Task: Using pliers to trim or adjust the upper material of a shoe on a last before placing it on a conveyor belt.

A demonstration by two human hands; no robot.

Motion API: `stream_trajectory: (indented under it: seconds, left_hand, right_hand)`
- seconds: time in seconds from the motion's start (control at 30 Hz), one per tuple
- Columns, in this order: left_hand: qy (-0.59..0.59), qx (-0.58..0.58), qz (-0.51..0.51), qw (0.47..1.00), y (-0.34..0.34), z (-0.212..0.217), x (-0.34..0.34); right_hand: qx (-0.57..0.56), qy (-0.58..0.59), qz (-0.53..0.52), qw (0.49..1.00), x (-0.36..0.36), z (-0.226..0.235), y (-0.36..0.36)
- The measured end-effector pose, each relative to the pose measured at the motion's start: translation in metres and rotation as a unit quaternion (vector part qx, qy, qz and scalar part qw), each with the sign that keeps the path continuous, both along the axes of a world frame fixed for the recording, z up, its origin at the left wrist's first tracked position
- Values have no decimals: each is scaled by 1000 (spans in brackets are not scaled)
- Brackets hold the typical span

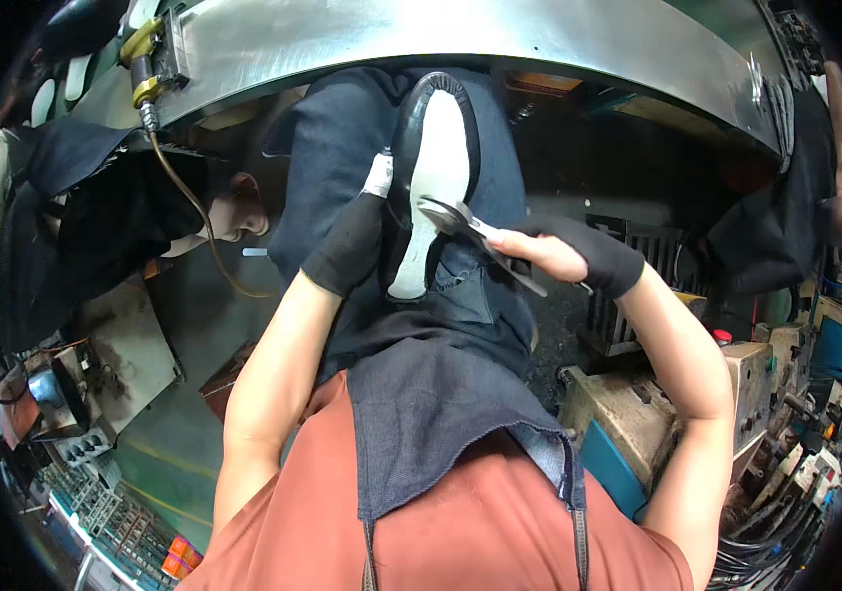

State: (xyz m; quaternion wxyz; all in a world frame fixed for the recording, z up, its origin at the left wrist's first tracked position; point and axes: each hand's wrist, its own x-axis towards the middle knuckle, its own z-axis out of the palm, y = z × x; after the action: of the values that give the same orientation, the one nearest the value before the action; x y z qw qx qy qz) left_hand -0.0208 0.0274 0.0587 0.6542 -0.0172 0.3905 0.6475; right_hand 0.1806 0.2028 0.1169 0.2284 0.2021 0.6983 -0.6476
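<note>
- The shoe point(428, 177) is lying sole-up on the person's aproned lap, toe pointing away.
- The left hand point(352, 241), in a black wrap, is closing firmly around the shoe's left edge.
- The right hand point(549, 254) is gripping scissors point(460, 222), blades on the sole's middle.
- A slip could be nicking the left fingers, which are sitting close beside the blades.
- A metal bench point(441, 39) is crowding the far side; machines point(657, 404) are hemming in the right elbow.

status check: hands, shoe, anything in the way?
Left hand grips shoe, sole up. Right hand holds scissors at the sole. Nothing blocking; metal bench edge just beyond.
</note>
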Motion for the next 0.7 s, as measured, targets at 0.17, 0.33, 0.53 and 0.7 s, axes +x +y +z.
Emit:
stream_trajectory:
  seconds: [0.17, 0.33, 0.53, 0.7]
  left_hand:
    - [-3, -16, 12, 1000, 1, 12, 11]
    - [208, 54, -18, 976, -23, -75, -2]
    - [546, -23, 47, 836, 2, -5, 17]
    - [579, 113, -141, 795, -32, -24, -11]
  right_hand:
    - [145, -4, -21, 989, -27, 46, -30]
    - [613, 246, 134, 738, -11, 28, -19]
    - [458, 55, 256, 849, -17, 80, -34]
    - [252, 423, 255, 832, -34, 57, -63]
